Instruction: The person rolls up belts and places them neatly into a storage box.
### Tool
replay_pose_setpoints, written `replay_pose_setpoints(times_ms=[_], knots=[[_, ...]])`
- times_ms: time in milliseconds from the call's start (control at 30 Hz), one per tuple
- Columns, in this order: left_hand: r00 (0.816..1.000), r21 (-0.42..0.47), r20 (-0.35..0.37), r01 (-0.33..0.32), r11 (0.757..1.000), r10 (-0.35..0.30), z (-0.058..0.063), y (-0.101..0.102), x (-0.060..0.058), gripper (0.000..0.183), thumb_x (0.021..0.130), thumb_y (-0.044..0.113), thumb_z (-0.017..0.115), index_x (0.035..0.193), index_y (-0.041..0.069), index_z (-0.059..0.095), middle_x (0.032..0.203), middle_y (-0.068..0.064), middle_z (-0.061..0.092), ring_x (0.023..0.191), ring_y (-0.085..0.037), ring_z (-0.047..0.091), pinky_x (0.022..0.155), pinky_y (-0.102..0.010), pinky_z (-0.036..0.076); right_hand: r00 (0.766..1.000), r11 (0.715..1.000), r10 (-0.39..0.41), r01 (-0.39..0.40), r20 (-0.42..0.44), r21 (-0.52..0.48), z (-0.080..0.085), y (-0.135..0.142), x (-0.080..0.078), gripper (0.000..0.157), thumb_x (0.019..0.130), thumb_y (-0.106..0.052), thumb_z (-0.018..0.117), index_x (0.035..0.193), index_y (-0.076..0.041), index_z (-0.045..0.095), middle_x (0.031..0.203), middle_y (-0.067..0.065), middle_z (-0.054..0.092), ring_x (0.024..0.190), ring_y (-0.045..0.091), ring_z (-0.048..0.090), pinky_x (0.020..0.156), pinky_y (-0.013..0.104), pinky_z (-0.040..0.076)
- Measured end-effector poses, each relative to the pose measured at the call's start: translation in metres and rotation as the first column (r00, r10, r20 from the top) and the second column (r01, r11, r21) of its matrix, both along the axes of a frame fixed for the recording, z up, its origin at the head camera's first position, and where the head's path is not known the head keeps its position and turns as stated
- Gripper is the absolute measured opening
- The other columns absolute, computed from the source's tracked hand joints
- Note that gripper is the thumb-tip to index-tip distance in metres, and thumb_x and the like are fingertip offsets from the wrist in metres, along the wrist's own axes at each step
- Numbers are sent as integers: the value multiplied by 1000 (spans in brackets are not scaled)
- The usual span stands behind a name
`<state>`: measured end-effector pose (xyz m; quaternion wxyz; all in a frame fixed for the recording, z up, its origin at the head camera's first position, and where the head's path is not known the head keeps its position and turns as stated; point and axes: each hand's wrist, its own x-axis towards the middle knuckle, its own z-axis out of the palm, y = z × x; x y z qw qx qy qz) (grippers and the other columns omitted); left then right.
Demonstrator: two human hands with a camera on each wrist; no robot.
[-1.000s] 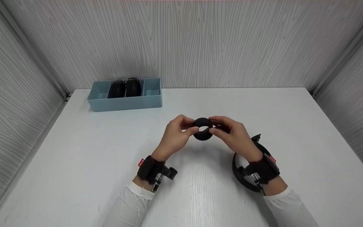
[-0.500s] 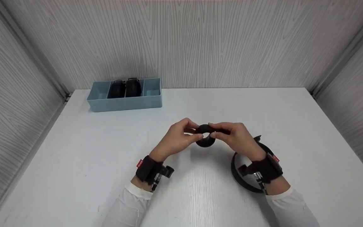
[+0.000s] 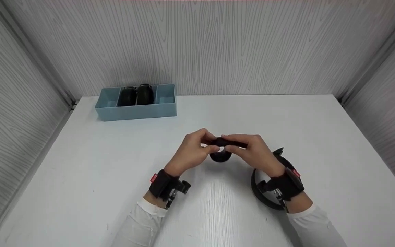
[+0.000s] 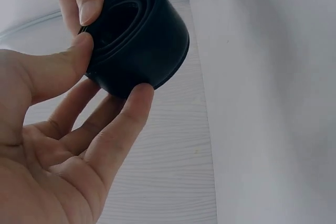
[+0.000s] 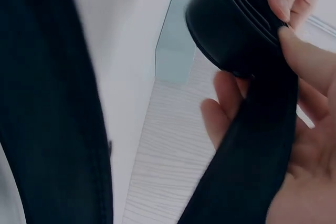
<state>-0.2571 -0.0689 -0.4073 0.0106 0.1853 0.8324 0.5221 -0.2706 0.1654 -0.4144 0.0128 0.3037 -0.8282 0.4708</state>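
Note:
A black leather belt, partly wound into a coil (image 3: 220, 157), is held above the table between both hands. My left hand (image 3: 193, 148) grips the coil from the left; in the left wrist view its thumb lies on the coil's edge (image 4: 152, 40) and its fingers support it from below. On the other side my right hand (image 3: 254, 150) pinches the strap where it leaves the coil. In the right wrist view the strap (image 5: 247, 140) runs down past the right palm. The belt's loose length (image 3: 264, 197) curves on the table under the right wrist, partly hidden by it.
At the back left of the white table (image 3: 132, 157) stands a light blue divided tray (image 3: 135, 112). Its middle compartments hold two black rolled belts (image 3: 145, 95), (image 3: 128, 96) with buckles upward. Grey wood-grain panels enclose the table at the back and sides.
Both hands have come slightly toward the person with the coil. The right hand has shifted left over the coil, and the strap now lies across its top. The tray has not moved.

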Motion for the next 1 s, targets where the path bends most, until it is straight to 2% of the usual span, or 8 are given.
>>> replay_pose_setpoints(times_ms=[200,300,433,500,600,800,900,1000], knots=[[995,118,-74,-61,991,70,-1,4,-1,21,96,11,76,114,5,67,114,-7,72,114,-22,68,100,-39,53,999,977,-54,51,-8,-205,0,-3,2,36,96,-13,75,131,-15,73,129,3,72,115,18,69,90,25,55],[993,162,-92,-63,985,79,-1,7,-2,24,95,10,76,116,3,66,115,-9,71,113,-22,68,100,-39,53,997,965,-60,46,-48,-257,-1,-4,2,36,95,-11,75,131,-12,73,126,6,73,112,19,71,89,25,56],[993,182,-92,-54,982,71,-3,7,-2,24,95,9,76,116,2,66,115,-11,71,113,-23,69,101,-42,53,989,960,-49,8,-139,-279,-4,-3,-1,34,94,-5,74,128,-6,74,122,10,75,111,21,72,89,26,57],[995,172,-76,-44,984,58,-3,7,-3,24,95,10,76,115,3,66,117,-11,71,114,-24,68,101,-44,53,986,962,-41,-5,-161,-272,-5,-2,-2,33,93,-3,74,126,-4,75,122,10,75,112,21,72,91,27,57],[999,125,-49,-17,992,23,-2,5,-2,23,96,14,76,115,5,65,119,-9,71,116,-24,68,99,-44,54,990,968,-30,-5,-137,-250,-4,0,-2,31,94,-4,74,124,-5,76,121,10,75,112,20,72,91,26,57],[998,25,6,68,997,-68,1,0,1,24,98,18,74,116,7,64,121,-7,69,116,-23,69,96,-42,55,995,993,37,-48,-97,-112,-2,2,-3,30,94,-8,75,124,-7,76,121,6,76,111,19,72,89,26,57],[996,-18,41,77,997,-77,0,0,1,24,97,17,75,115,7,63,120,-7,69,113,-22,69,94,-41,55,993,995,78,-83,-90,-50,-2,2,-2,31,95,-9,74,126,-8,75,122,5,75,112,19,72,90,27,57],[997,-35,52,65,997,-63,-1,1,0,22,96,15,75,113,7,63,117,-7,69,110,-21,70,94,-41,55,992,995,91,-94,-85,-39,-2,2,-2,31,96,-9,74,127,-9,75,123,4,75,112,19,72,90,27,57]])
